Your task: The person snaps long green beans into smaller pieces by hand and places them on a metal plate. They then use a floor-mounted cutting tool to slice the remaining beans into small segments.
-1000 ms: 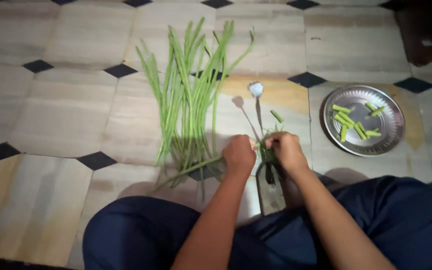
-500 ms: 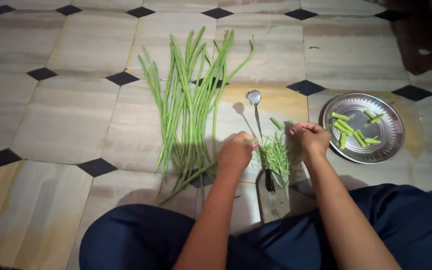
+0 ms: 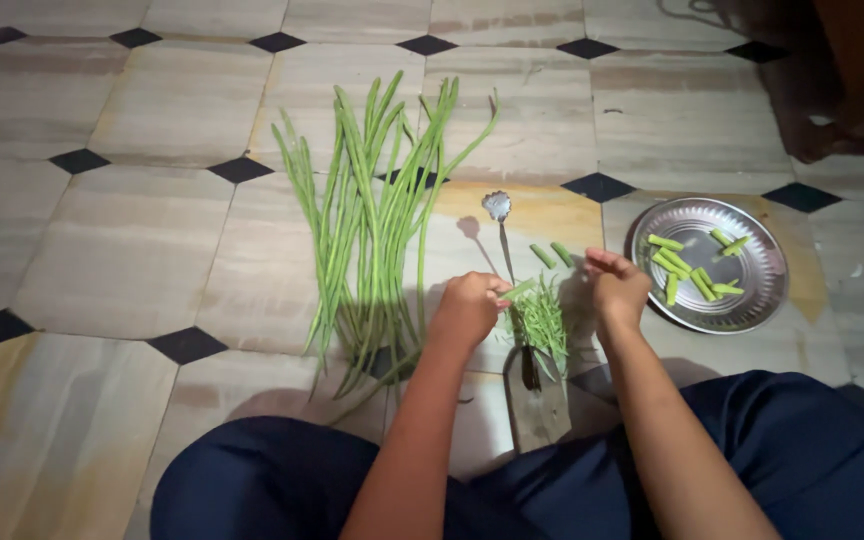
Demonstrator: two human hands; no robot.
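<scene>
The left hand was closed on a bunch of long beans held against the upright floor blade; the right hand — at 3 o'clock of it — pinched cut pieces in loosely curled fingers. A few pieces lay in the steel plate; most beans — at 10 o'clock — remained whole on the tiled floor.
</scene>
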